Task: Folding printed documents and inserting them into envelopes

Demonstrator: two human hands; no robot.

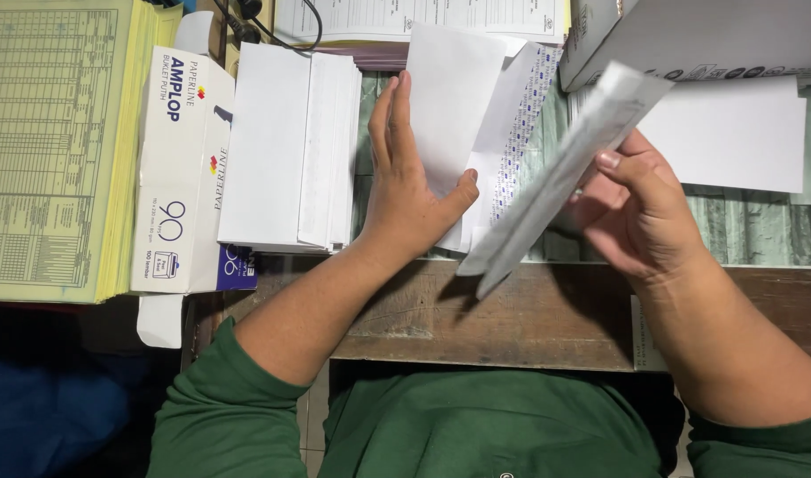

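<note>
My left hand [412, 181] presses flat on a white envelope [454, 97] that lies open on the table, its flap with a blue patterned lining [516, 124] spread to the right. My right hand [640, 212] grips a folded white paper [560, 173], blurred by motion and tilted from lower left to upper right, just right of the open envelope. A stack of white envelopes [290, 150] lies immediately left of my left hand.
A white envelope box [180, 177] and a thick pile of yellow printed forms [56, 150] sit at the left. A white carton [698, 35] and a loose white sheet [733, 133] occupy the upper right. The wooden table edge [512, 319] runs below my hands.
</note>
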